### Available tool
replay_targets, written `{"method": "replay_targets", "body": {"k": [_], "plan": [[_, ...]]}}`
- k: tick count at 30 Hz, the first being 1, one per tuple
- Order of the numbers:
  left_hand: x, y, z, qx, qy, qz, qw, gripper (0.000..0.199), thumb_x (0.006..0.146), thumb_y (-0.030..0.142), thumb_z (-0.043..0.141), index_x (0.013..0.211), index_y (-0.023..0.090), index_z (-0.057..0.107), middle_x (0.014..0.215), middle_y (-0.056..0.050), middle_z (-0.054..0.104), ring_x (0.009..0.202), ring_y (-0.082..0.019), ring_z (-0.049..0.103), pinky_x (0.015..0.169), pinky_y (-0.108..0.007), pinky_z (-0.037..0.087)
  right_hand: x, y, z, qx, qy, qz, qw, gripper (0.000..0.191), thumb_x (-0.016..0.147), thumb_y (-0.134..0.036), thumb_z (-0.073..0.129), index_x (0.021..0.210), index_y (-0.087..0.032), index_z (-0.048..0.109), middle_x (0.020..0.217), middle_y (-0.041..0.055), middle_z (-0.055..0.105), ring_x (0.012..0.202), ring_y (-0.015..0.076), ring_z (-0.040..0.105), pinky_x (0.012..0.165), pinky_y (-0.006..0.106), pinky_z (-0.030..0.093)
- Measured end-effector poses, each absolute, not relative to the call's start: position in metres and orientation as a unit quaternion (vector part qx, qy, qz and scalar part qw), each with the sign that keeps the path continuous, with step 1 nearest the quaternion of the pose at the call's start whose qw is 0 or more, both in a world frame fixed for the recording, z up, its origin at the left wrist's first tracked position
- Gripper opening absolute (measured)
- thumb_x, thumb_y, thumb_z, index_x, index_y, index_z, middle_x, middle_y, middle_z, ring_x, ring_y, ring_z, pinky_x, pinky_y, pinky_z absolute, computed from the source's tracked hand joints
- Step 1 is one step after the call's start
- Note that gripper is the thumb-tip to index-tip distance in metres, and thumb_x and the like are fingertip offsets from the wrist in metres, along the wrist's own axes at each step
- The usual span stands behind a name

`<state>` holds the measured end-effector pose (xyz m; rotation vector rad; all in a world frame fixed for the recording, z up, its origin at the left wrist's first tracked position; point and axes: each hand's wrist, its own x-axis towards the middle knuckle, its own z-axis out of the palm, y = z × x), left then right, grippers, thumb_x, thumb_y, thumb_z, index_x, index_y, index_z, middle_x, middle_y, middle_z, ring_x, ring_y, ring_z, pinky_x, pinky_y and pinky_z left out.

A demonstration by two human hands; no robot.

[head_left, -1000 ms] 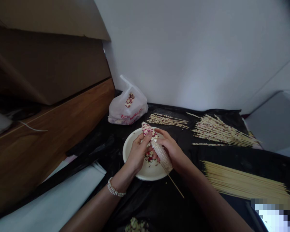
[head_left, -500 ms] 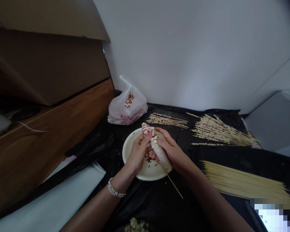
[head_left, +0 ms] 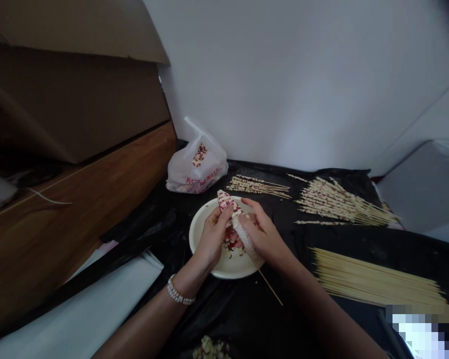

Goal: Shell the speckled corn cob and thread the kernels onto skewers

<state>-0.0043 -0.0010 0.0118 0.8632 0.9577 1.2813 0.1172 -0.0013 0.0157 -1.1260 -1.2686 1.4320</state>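
A corn cob (head_left: 246,236), skewered on a thin stick, is held at a slant over a white bowl (head_left: 199,219). Red and white kernels cover its upper end, while the lower part is stripped. My left hand (head_left: 213,237) grips the cob from the left, thumb on the kernels. Wrapped round its right side is my right hand (head_left: 264,232), with the thumb on the bare part near the kernel edge. Loose kernels (head_left: 231,247) lie in the bowl, partly hidden by my fingers.
Behind the bowl stands a white plastic bag (head_left: 198,167). Skewers threaded with kernels (head_left: 327,199) lie at the back right, a smaller group (head_left: 256,185) beside the bag. Bare sticks (head_left: 377,276) are at the right. A kernel pile (head_left: 211,348) sits at the front edge.
My right hand has shifted slightly over the cob, its thumb now lower and covering more of the stripped part. The cob's tip has moved slightly left.
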Motion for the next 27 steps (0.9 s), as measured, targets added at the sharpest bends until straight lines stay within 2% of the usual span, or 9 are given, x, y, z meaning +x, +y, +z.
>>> {"method": "replay_targets", "body": {"k": [5,11,14,17,27], "plan": [[-0.004,0.0,0.011,0.367,0.421,0.569,0.603,0.038,0.081,0.054,0.068,0.08,0.018,0.055,0.061,0.002,0.054,0.045,-0.008,0.045,0.042,-0.022,0.036,0.12,0.0,0.019,-0.461,-0.467,0.619,0.431,0.049,0.092,-0.033,0.05,0.14,-0.026,0.041,0.065,-0.0019,0.069,0.053,0.0201,0.068,0.053,0.034,0.056],[-0.003,0.0,0.007,0.381,0.394,0.548,0.632,0.036,0.083,0.053,0.065,0.081,0.018,0.055,0.056,0.003,0.054,0.043,-0.011,0.048,0.044,-0.025,0.042,0.121,0.001,0.027,-0.453,-0.45,0.641,0.426,0.053,0.088,-0.046,0.062,0.133,-0.023,0.046,0.063,-0.0025,0.065,0.049,0.0157,0.061,0.047,0.027,0.049],[-0.003,0.0,0.006,0.38,0.405,0.546,0.627,0.036,0.082,0.052,0.067,0.082,0.018,0.056,0.057,0.003,0.055,0.044,-0.011,0.05,0.046,-0.025,0.043,0.122,0.0,0.029,-0.444,-0.44,0.655,0.425,0.053,0.085,-0.044,0.067,0.13,-0.024,0.048,0.06,-0.004,0.062,0.048,0.0144,0.059,0.047,0.025,0.047],[-0.004,0.0,0.006,0.376,0.401,0.543,0.635,0.036,0.082,0.053,0.067,0.081,0.018,0.056,0.057,0.004,0.054,0.044,-0.011,0.05,0.046,-0.025,0.043,0.123,0.0,0.03,-0.434,-0.42,0.675,0.425,0.052,0.081,-0.039,0.067,0.128,-0.026,0.049,0.065,-0.0028,0.065,0.05,0.0145,0.06,0.046,0.024,0.046],[-0.003,0.0,0.007,0.369,0.416,0.545,0.628,0.036,0.08,0.051,0.069,0.079,0.017,0.057,0.059,0.003,0.056,0.046,-0.01,0.05,0.047,-0.024,0.043,0.121,0.001,0.023,-0.445,-0.407,0.665,0.441,0.056,0.074,-0.027,0.06,0.128,-0.028,0.047,0.062,-0.0047,0.064,0.046,0.0155,0.059,0.044,0.024,0.044]]}}
